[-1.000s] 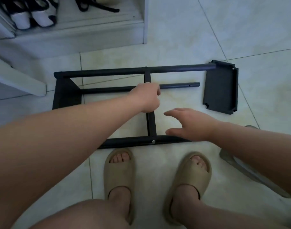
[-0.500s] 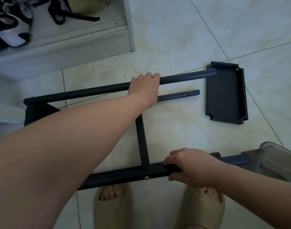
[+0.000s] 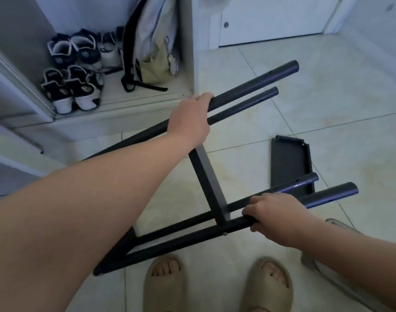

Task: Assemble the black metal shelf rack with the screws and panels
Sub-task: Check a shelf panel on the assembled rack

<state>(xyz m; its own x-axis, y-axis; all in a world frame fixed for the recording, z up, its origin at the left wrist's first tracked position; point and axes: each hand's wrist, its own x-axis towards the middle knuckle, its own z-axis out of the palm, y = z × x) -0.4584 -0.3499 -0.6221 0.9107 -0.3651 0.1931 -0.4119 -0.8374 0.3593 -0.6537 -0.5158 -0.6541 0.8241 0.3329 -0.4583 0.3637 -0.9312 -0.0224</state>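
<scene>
Head view: holding black rack frame (image 3: 209,183) tilted over tiled floor (image 3: 327,97).
Gripping far tube (image 3: 251,87) with left hand (image 3: 189,122), near tube (image 3: 329,196) with right hand (image 3: 275,217); panel (image 3: 289,163) flat to right, open tile beyond, shoe cupboard (image 3: 193,52) edge close behind.

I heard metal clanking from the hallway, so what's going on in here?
A person is partway through building a black metal rack frame. The left hand grips its far tube and the right hand grips the near tube, holding the frame tilted with the open tube ends up off the tiled floor. A loose black panel lies flat on the floor by those ends, not yet fitted.
</scene>
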